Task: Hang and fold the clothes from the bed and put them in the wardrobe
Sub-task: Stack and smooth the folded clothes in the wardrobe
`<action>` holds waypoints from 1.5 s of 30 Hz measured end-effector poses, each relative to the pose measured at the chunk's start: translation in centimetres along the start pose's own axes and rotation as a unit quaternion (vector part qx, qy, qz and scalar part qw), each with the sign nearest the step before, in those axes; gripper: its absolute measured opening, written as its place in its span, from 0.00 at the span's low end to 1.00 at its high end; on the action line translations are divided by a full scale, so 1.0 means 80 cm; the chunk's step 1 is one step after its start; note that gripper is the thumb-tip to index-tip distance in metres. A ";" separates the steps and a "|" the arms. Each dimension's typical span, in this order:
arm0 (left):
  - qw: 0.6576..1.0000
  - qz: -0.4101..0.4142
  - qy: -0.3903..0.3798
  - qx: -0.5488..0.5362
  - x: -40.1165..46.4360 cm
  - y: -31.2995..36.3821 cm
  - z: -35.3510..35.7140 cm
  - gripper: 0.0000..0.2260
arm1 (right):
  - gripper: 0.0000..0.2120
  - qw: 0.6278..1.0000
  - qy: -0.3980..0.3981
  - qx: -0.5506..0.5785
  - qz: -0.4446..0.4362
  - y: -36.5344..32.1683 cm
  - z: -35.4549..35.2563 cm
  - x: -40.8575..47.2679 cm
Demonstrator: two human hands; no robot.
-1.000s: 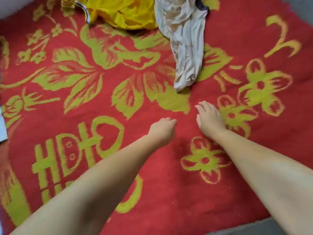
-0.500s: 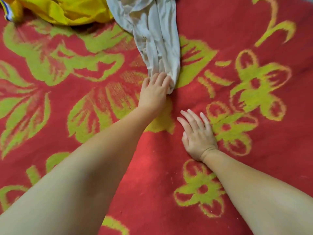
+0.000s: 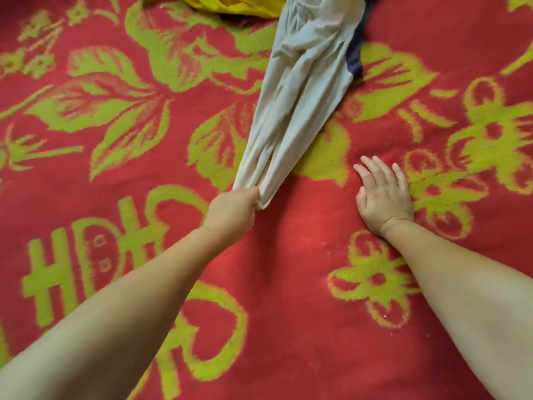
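Where left hand [image 3: 233, 210] grips, grey garment [image 3: 300, 90] hem hidden.

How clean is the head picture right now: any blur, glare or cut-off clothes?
Head view: even light, no glare; the blanket pattern smears slightly; left hand gripping the pale garment reads clearly; yellow garment is cropped at the top edge.
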State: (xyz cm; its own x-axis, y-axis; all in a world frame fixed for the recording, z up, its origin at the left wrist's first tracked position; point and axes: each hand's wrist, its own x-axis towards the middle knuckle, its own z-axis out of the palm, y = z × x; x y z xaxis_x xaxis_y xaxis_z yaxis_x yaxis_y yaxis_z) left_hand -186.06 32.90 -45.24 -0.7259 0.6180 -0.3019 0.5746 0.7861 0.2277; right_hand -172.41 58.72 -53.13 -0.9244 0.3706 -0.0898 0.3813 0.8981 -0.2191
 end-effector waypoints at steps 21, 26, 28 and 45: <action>0.823 0.107 0.304 -0.467 -0.309 0.097 -0.513 0.10 | 0.17 0.934 -0.081 0.342 -0.061 -0.308 -0.437 -0.081; 0.839 0.110 0.271 -0.459 -0.326 0.107 -0.584 0.15 | 0.22 0.906 -0.057 0.400 -0.130 -0.377 -0.518 -0.105; 0.837 0.099 0.253 -0.476 -0.327 0.102 -0.597 0.16 | 0.10 0.928 -0.043 0.344 -0.139 -0.399 -0.533 -0.109; 0.681 -0.121 0.497 -0.524 -0.364 -0.084 -0.676 0.14 | 0.14 0.919 -0.092 0.380 -0.047 -0.396 -0.558 -0.079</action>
State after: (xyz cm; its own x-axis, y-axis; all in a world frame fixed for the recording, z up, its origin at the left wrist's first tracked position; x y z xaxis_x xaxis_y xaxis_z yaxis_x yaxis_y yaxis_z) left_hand -189.21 10.05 12.10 -0.9480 -0.2403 0.2088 0.1852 0.1170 0.9757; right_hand -178.60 38.47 -2.26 -0.9645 0.1902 -0.1830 0.2534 0.4736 -0.8435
